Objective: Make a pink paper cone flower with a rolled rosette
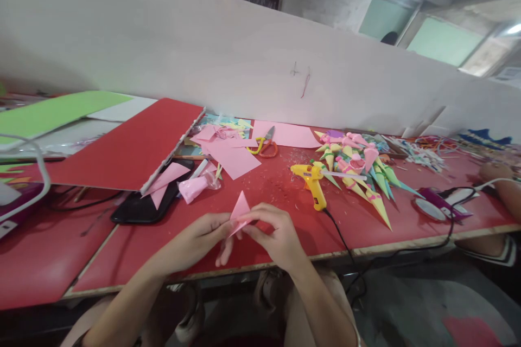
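Observation:
Both my hands meet over the front of the red table, pinching a small pointed piece of folded pink paper between them. My left hand is closed on its left lower edge, with some fingers hanging below. On the right side, my right hand grips the same paper with thumb and fingers. The paper's tip points up and away from me. Just to the right lies a yellow hot glue gun with a glue stick in its back. Scissors with yellow and orange handles rest behind, beside pink paper sheets.
A pile of paper cones spreads at the back right. Left of my hands are a black tray, a crumpled pink plastic-wrapped bundle and a big red board. A black cord trails over the front edge. Another person's arm is far right.

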Demonstrator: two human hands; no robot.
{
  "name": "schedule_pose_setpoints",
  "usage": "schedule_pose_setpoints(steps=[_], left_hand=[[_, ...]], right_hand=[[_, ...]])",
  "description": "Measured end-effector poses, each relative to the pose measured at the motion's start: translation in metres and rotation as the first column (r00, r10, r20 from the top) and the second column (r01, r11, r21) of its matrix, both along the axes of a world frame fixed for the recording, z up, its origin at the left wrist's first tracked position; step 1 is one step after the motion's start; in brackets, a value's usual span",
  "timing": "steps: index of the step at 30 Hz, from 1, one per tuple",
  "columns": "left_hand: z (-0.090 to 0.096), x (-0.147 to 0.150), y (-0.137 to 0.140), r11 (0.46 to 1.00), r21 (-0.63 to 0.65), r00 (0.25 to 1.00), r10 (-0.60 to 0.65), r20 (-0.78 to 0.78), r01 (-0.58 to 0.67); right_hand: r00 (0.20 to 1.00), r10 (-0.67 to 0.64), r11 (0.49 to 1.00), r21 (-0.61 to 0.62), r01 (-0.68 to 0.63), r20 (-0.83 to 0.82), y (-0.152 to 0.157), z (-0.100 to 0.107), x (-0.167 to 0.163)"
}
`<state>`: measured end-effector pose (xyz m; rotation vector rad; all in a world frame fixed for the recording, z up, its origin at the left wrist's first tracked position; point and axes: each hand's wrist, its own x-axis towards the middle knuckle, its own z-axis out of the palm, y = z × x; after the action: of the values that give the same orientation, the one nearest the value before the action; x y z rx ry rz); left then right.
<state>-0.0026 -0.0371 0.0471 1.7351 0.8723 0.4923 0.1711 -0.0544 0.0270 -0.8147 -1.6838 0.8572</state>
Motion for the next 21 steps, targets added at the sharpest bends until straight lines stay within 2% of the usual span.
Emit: schedule_pose_setpoints(steps=[5,9,16,21], left_hand=[[-0.001,0.005,-0.004,0.999,-0.01,0.998,0.035,0.057,-0.034],[-0.003,0.01,-0.006,0.995,-0.012,0.991,0.104,0.088,-0.103],[-0.016,0.018,-0.002,0.993,-0.05,0.993,0.11,0.032,-0.108],[-0.018,0.017,-0.002,0.996,-0.063,0.995,0.073,0.074,-0.068]], right_hand=[[0.992,-0.121,0.985,-0.13,0.117,-0.021,-0.001,-0.001,-0.004],[0.984,-0.16,0.962,-0.237,0.136,-0.082,-0.001,-0.007,-0.008],[0.968,-0.212,0.955,-0.239,0.176,-0.133,0.002,-0.013,-0.009],[0.967,-0.162,0.945,-0.311,0.095,-0.195,0.004,-0.014,-0.008]])
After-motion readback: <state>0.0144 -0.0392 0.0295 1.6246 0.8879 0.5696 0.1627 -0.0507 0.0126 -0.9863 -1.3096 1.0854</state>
